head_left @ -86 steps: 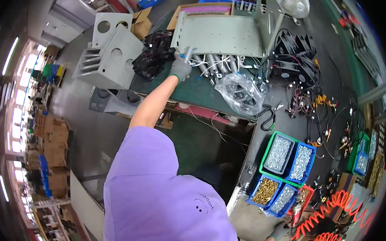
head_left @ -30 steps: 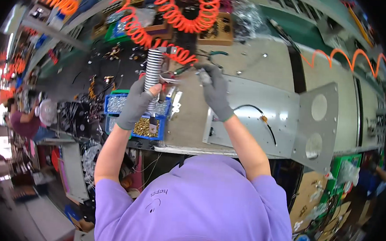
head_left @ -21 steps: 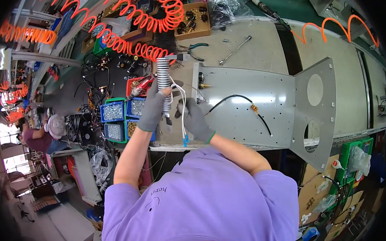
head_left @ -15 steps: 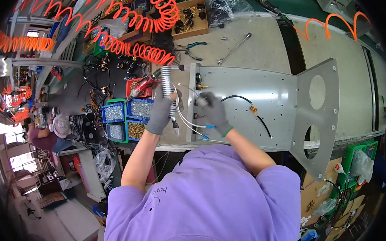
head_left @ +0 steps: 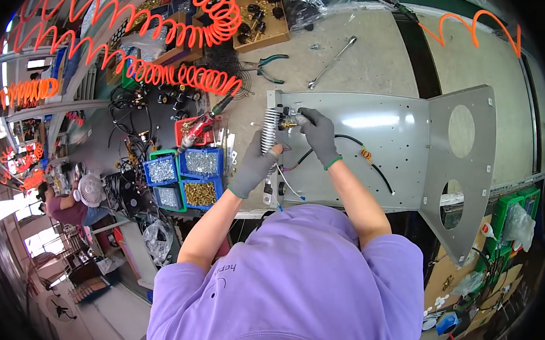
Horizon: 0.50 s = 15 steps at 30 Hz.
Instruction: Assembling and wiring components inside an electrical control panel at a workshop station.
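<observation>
Before me lies a grey sheet-metal housing (head_left: 381, 152) whose right end plate stands up with two big round holes. Gloved, my left hand (head_left: 253, 172) grips a ribbed silver piece (head_left: 269, 132) by its lower end, against the outside of the housing's left end wall. White wires with blue ends (head_left: 293, 184) hang below that hand. My right hand (head_left: 320, 138), also gloved, pinches a small silver-grey piece (head_left: 299, 119) on the inner side of the same wall, beside a brass fitting (head_left: 286, 125). A black cable (head_left: 377, 168) with an orange-yellow band rests in the housing.
Blue bins of screws (head_left: 200, 162) and a red power screwdriver (head_left: 196, 132) stand at left. Orange coiled hoses (head_left: 184, 75) hang above. Pliers (head_left: 270, 69), a wrench (head_left: 332, 63) and a cardboard box of black-and-brass parts (head_left: 263, 21) lie farther back. Another person (head_left: 71, 203) sits far left.
My left hand has carried the ribbed piece rightward to the housing's end wall. My right hand has shifted slightly up and right, now pinching at the wall's inner side.
</observation>
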Available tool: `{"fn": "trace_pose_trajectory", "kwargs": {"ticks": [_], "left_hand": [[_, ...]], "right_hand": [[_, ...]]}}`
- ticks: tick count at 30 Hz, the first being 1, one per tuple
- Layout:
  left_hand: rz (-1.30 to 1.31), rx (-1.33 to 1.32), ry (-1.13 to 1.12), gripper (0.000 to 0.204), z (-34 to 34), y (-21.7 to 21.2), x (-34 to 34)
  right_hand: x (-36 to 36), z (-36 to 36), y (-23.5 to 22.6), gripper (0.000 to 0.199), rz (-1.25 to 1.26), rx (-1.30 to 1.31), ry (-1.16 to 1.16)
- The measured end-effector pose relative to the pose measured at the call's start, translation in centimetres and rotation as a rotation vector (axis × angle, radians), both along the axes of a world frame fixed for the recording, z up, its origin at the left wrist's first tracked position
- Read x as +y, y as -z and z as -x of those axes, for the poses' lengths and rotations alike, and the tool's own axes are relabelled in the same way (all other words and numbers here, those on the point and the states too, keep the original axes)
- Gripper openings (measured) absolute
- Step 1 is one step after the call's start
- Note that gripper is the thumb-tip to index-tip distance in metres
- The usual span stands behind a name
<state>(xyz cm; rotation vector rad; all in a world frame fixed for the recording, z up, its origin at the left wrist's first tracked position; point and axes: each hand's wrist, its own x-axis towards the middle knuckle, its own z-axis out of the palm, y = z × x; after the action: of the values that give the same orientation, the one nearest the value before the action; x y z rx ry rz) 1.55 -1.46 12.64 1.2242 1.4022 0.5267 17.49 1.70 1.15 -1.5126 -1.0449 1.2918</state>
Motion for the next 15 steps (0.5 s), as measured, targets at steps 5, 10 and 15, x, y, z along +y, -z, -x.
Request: {"fn": "trace_pose_trajectory", "kwargs": {"ticks": [5, 10, 15], "left_hand": [[-0.005, 0.059, 0.036, 0.034, 0.1, 1.1, 0.2], [-0.046, 0.191, 0.118, 0.041, -0.5, 1.7, -0.3], [0.017, 0.360, 0.212, 0.057, -1.5, 1.9, 0.0]], "right_hand": [[0.3, 0.1, 0.0, 0.032, 0.042, 0.131, 0.063], [0.8, 0.2, 0.6, 0.028, 0.076, 0.175, 0.062], [1.3, 0.1, 1.4, 0.026, 0.132, 0.206, -0.020]]}}
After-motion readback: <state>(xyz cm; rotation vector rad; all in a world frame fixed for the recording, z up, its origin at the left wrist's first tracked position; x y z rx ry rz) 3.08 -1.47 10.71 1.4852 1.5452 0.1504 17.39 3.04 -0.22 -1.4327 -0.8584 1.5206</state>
